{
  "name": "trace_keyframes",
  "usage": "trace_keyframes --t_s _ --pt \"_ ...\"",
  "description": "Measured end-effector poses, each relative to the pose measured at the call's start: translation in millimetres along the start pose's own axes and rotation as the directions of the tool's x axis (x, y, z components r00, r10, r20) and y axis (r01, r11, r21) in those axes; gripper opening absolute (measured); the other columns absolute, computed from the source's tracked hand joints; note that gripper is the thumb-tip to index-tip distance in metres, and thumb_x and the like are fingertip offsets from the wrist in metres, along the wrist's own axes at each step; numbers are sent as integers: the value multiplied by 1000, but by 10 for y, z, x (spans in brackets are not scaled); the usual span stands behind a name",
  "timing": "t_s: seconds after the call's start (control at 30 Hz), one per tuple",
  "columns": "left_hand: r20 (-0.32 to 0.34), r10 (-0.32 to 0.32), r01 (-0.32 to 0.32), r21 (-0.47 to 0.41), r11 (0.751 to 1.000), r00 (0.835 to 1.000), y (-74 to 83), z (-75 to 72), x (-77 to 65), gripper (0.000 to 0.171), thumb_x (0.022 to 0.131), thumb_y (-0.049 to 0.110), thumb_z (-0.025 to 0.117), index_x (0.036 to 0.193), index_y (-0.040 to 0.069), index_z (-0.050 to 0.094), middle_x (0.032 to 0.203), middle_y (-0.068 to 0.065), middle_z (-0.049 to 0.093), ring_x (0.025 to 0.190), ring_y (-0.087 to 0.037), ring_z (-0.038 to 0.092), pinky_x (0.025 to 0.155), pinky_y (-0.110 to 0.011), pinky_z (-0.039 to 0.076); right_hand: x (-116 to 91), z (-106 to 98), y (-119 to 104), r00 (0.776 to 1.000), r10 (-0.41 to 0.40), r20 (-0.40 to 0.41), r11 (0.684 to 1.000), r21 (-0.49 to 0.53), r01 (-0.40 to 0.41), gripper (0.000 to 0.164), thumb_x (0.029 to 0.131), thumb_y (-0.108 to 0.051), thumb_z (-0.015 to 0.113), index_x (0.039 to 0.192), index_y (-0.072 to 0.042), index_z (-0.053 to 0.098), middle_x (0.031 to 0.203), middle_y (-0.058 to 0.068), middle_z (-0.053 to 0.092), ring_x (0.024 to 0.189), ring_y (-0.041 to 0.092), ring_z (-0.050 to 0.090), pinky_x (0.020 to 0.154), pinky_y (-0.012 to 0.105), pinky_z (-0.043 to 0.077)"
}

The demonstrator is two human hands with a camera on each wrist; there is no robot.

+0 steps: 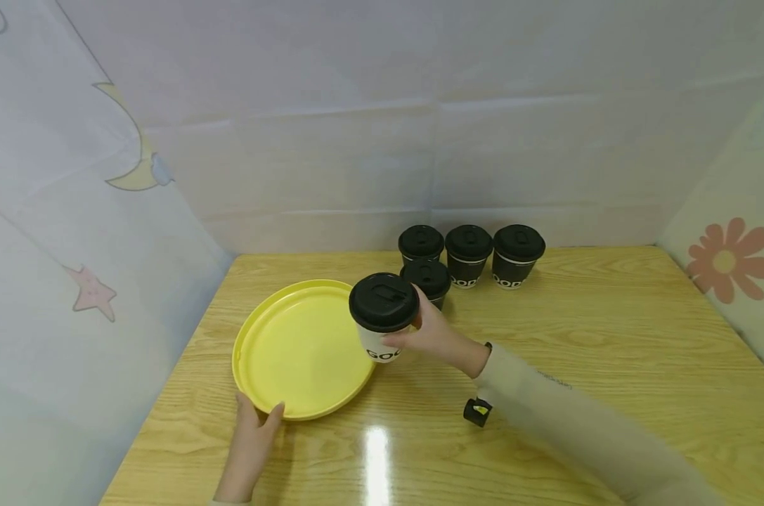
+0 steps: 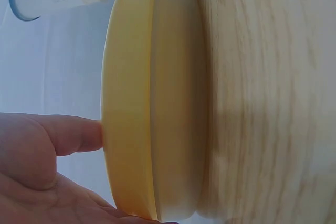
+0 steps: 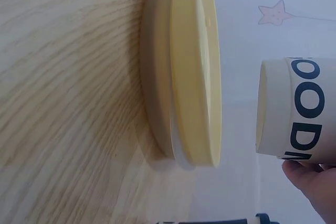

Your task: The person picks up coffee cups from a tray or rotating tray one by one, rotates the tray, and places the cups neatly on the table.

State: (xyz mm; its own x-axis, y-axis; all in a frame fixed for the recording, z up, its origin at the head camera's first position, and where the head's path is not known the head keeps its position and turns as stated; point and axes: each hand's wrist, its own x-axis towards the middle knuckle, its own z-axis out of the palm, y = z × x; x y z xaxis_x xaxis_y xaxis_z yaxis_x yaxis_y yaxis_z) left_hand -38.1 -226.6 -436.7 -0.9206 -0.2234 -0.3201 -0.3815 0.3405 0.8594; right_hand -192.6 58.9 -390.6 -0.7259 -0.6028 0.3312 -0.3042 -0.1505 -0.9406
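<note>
My right hand holds a white paper cup with a black lid. Dark letters run around the cup, which is upright and raised, overlapping the right edge of a round yellow tray. In the right wrist view, the cup hangs above the tray with a gap between them. At the tray's near left edge, my left hand grips the rim. The left wrist view shows the thumb on the rim's top edge, the other fingers lower along its side.
Several black-lidded cups stand near the back wall: one at the left, one in the middle, one at the right and another in front. A small black device sits by my right wrist. Cloth walls surround the wooden table.
</note>
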Motion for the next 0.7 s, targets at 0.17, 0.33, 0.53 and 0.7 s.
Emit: trace_keyframes --t_s 0.17,0.33,0.53,0.7 --pt "-4 -6 6 1 1000 1000 7 4 -1 92 104 21 45 135 -8 -37 142 -27 -40 131 -48 -32 106 -64 -10 -69 -103 -51 999 26 -43 1000 -7 -27 96 78 -27 83 144 9 23 142 29 38 124 30 49 99 29 44" --pt "-12 -26 26 4 1000 1000 9 2 5 93 104 23 45 135 -9 -37 143 -27 -40 132 -47 -31 107 -63 -11 -122 -186 -57 997 31 -70 999 -8 -32 103 76 -34 84 144 9 20 143 31 36 120 17 50 99 26 42" --pt "-7 -15 15 -2 1000 1000 15 7 7 93 104 21 45 135 -9 -37 142 -28 -41 131 -48 -32 106 -63 -11 -181 -288 -85 993 36 -115 999 -14 -38 103 74 -28 87 145 7 21 145 28 35 118 2 48 98 21 42" --pt "-10 -35 35 1 999 999 18 6 8 93 104 24 45 135 -7 -37 143 -26 -41 132 -47 -32 107 -62 -11 -254 -370 -114 981 49 -186 996 -68 -62 104 70 -30 89 142 10 26 141 30 39 118 3 47 106 37 36"
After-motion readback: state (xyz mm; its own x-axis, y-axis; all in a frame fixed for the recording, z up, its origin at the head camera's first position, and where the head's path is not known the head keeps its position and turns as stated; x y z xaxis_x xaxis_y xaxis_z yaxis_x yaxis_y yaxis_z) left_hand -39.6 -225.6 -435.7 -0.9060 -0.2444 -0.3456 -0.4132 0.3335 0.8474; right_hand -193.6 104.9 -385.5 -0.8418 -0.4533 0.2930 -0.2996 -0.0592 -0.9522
